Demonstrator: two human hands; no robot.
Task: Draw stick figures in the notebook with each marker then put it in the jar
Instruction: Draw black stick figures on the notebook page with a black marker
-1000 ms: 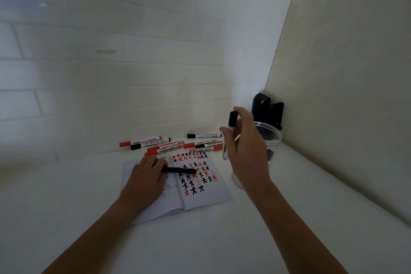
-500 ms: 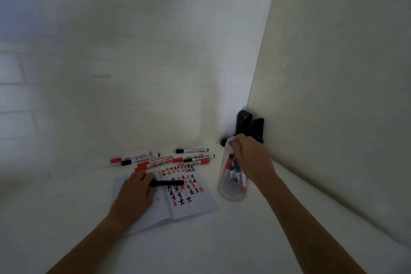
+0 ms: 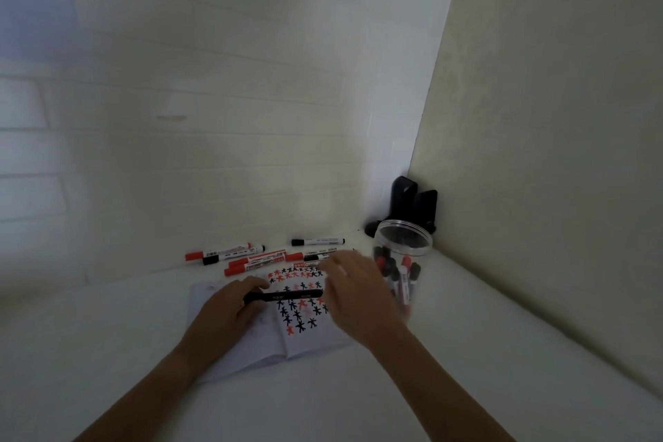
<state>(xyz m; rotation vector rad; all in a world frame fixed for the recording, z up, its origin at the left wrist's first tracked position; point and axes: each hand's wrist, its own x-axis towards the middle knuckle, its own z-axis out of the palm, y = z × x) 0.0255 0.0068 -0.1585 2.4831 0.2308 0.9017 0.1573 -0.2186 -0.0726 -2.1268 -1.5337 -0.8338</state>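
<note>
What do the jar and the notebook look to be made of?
Jar: probably clear plastic, glossy; the markers inside show through its wall. Glass cannot be ruled out. Notebook: thin white matte paper, its open pages lying nearly flat and taking marker ink.

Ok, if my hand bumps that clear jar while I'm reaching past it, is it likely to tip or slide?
The jar is tall for its width, so a knock near the rim could tip it. It looks like thin clear plastic, probably light, though the markers inside add some weight low down. On the smooth white table a low nudge would more likely slide it.
</note>
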